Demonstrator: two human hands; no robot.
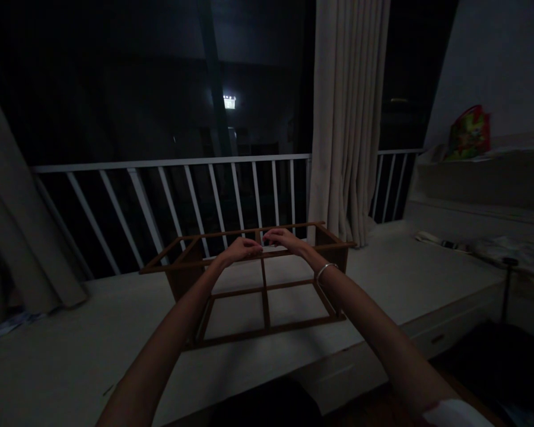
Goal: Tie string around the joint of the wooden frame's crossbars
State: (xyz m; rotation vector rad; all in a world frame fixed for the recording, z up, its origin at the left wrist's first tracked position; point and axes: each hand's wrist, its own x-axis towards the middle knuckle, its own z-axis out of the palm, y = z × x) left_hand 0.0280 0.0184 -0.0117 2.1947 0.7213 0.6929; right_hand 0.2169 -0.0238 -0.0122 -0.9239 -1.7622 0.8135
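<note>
A brown wooden frame (267,290), an open rack of thin bars, stands on a pale platform (93,332) by the window. Both my arms reach out over it. My left hand (240,249) rests on the frame's front top bar with its fingers curled down over it. Just beside it, my right hand (285,238) lies on the same bar, fingers bent over it. The fingertips of the two hands nearly meet at the bar's middle. A silver bangle (326,270) circles my right wrist. The room is dim.
A white railing (169,163) runs behind the frame before a dark window. A beige curtain (347,118) hangs at the frame's right, another curtain (18,237) at far left. A colourful bag (468,133) sits on a ledge at right; papers (493,246) lie below it.
</note>
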